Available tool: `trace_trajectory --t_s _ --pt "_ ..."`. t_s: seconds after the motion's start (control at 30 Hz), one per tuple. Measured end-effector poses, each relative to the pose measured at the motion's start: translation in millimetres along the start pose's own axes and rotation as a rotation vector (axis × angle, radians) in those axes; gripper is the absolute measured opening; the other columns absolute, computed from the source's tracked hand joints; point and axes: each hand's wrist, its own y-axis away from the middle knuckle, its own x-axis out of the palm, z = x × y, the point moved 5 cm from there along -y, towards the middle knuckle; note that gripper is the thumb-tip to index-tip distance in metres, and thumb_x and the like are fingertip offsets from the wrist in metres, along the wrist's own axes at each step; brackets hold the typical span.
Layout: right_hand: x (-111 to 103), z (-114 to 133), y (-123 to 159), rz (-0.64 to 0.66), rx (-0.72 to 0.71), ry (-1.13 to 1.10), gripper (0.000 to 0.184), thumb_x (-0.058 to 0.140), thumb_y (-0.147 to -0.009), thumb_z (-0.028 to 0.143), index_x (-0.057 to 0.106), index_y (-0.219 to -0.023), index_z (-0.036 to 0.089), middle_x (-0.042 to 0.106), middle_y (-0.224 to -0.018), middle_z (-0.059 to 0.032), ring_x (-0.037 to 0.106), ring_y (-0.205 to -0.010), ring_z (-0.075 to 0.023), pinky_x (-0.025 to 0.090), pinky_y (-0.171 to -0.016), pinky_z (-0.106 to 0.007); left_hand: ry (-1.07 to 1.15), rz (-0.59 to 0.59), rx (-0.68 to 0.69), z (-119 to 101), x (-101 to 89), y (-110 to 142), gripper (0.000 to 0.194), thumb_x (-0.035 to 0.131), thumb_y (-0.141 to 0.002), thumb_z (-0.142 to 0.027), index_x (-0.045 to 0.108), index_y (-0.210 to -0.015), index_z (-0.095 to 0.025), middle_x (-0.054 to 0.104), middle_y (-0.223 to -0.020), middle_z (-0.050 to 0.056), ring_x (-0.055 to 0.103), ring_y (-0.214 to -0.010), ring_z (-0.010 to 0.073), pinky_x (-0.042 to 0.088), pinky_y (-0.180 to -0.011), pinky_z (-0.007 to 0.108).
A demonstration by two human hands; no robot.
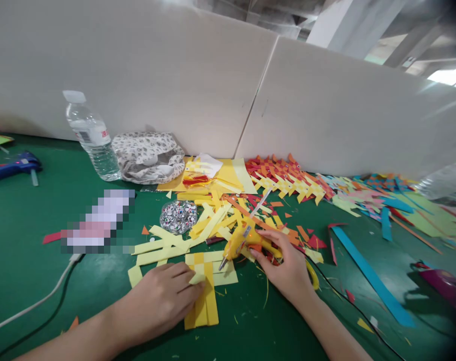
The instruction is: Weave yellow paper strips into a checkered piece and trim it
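Note:
My right hand (288, 263) grips a yellow hot glue gun (237, 238) by its handle. A glue stick (261, 202) pokes out of the gun's back end, and the nozzle points down and left. Bent over a woven piece of yellow paper strips (201, 306), my left hand (164, 296) is closed on a pale yellow paper strip (197, 278) folded up at its fingertips. The nozzle is just right of this piece, over its pale crosswise strips; whether it touches them I cannot tell.
Loose yellow strips (213, 225) and a clear bag of googly eyes (178, 216) lie behind my hands. A water bottle (92, 138), patterned cloth pouch (148, 158) and finished woven paper fish (284, 180) line the partition. A blue strip (371, 276) and black cord (348, 298) lie right.

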Motion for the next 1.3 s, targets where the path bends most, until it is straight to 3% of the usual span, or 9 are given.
trace_trajectory --t_s 0.13,0.53,0.83,1.03,1.2,1.3 --pt "7.1 4.3 3.3 0.052 -0.045 0.023 0.032 0.061 -0.077 0.029 0.052 -0.106 0.023 0.065 -0.105 -0.0068 0.063 -0.096 -0.0242 0.052 -0.081 -0.038 -0.001 -0.001 0.007 0.0 -0.1 -0.3 0.017 0.044 -0.088 -0.015 0.057 -0.099 -0.016 0.063 -0.076 0.004 0.059 -0.071 0.0181 0.051 -0.062 0.029" --pt "4.6 10.4 5.9 0.001 -0.184 0.090 0.025 0.060 -0.079 0.023 0.054 -0.103 0.024 0.067 -0.098 -0.0024 0.065 -0.090 -0.0199 0.052 -0.081 -0.033 -0.012 -0.022 0.020 0.0 -3.2 -0.6 0.019 0.043 -0.089 -0.017 0.057 -0.101 -0.016 0.063 -0.074 0.004 0.059 -0.073 0.0165 0.051 -0.066 0.027" --pt "-4.6 23.3 6.1 -0.100 -0.333 0.089 0.016 0.056 -0.080 0.014 0.053 -0.093 0.023 0.068 -0.097 -0.0053 0.065 -0.087 -0.0195 0.054 -0.077 -0.034 -0.001 -0.036 0.016 -1.0 -4.0 -0.6 0.017 0.043 -0.089 -0.017 0.059 -0.093 -0.017 0.061 -0.072 0.004 0.057 -0.071 0.0154 0.050 -0.065 0.025" --pt "-11.5 27.7 5.7 -0.195 -0.308 0.100 0.015 0.056 -0.080 0.014 0.053 -0.090 0.024 0.069 -0.092 -0.0054 0.066 -0.084 -0.0210 0.056 -0.074 -0.036 0.005 -0.036 0.015 -0.9 -3.1 -0.6 0.017 0.042 -0.090 -0.018 0.059 -0.088 -0.017 0.060 -0.071 0.004 0.056 -0.071 0.0153 0.049 -0.066 0.025" --pt "-9.1 32.7 4.6 -0.154 -0.399 0.074 0.017 0.057 -0.079 0.012 0.052 -0.092 0.023 0.068 -0.094 -0.0062 0.066 -0.086 -0.0197 0.055 -0.075 -0.035 -0.003 -0.041 0.012 -0.4 -2.3 -0.2 0.017 0.042 -0.089 -0.017 0.059 -0.085 -0.017 0.059 -0.069 0.003 0.055 -0.068 0.0147 0.047 -0.062 0.024" --pt "-9.8 30.6 4.3 -0.177 -0.360 0.071 0.020 0.058 -0.078 0.011 0.052 -0.093 0.023 0.068 -0.095 -0.0061 0.066 -0.087 -0.0203 0.055 -0.076 -0.035 -0.006 -0.047 0.010 -0.3 -3.1 -1.1 0.017 0.042 -0.089 -0.017 0.059 -0.086 -0.017 0.058 -0.068 0.003 0.054 -0.066 0.0147 0.047 -0.061 0.024"
